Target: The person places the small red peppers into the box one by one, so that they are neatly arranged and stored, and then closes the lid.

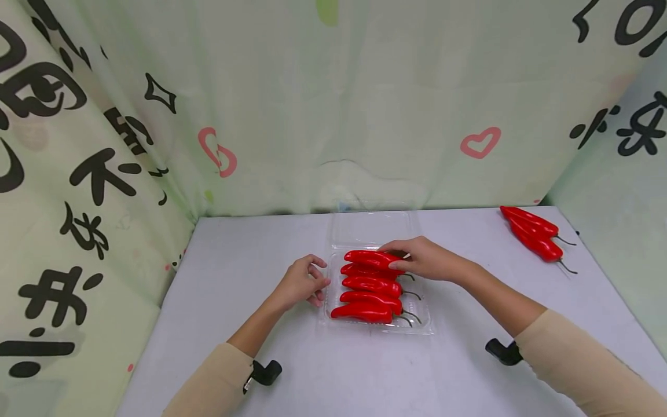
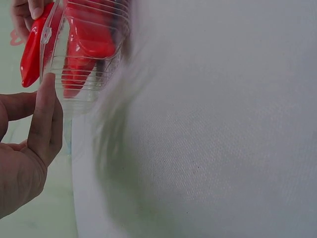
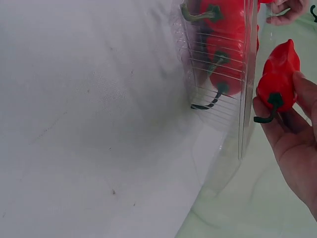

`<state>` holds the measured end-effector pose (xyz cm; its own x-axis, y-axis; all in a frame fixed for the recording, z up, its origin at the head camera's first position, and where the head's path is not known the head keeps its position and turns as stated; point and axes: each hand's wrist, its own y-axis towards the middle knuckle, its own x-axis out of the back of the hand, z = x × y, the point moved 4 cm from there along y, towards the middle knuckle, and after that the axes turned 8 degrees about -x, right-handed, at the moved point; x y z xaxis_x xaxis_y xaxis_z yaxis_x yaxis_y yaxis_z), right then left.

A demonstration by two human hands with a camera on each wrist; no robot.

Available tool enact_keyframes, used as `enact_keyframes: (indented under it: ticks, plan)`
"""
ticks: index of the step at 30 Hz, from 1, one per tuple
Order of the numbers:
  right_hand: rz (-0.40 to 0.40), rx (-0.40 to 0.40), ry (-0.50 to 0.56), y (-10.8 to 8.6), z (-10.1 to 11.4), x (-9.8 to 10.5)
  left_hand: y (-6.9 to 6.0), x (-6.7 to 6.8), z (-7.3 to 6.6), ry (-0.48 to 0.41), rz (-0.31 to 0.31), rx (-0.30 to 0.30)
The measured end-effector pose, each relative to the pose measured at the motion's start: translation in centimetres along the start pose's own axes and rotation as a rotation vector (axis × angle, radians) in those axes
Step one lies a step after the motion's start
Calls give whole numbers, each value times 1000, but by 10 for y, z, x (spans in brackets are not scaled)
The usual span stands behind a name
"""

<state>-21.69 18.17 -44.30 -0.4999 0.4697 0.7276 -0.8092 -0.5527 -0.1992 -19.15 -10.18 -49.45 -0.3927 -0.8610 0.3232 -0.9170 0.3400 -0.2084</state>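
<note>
My right hand (image 1: pixel 427 259) pinches a glossy red pepper (image 1: pixel 369 258) by its stem end, between thumb and fingers. In the right wrist view this pepper (image 3: pixel 277 77), with its dark green stem, is above the rim of a clear plastic box (image 3: pixel 218 116). Several more red peppers (image 1: pixel 370 284) lie in a row inside the clear box (image 1: pixel 428 325), stems to the right. At the box's left side is my left hand (image 1: pixel 304 281), fingers loosely bent and holding nothing. In the left wrist view, a fingertip of the left hand (image 2: pixel 34 129) seems to touch the rim.
The box's clear lid (image 1: pixel 372 229) is folded back toward the curtain (image 1: pixel 385 116). Two red peppers (image 1: pixel 534 234) lie at the far right corner of the white table (image 1: pixel 250 249). Printed curtains enclose the table at the back and sides.
</note>
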Motion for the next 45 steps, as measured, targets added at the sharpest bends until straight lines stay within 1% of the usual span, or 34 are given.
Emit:
enact_keyframes:
  ticks: [10, 19, 26, 34, 39, 45]
  plan:
    - [24, -5, -14, 4, 1, -7, 1, -1, 1, -6, 4, -13]
    - [2, -4, -55, 7, 5, -11, 1, 0, 0, 5, 3, -8]
    - [7, -8, -60, 10, 5, -15, 0, 0, 0, 10, 3, -11]
    - [-2, 6, -64, 14, 8, -19, 0, 1, -1, 20, 5, -17]
    - [-11, 3, -68, 14, 9, -20, 0, 1, -1, 11, 7, -18]
    - [-39, 7, -118, 13, 10, -21, 0, 0, 0, 3, 6, -13]
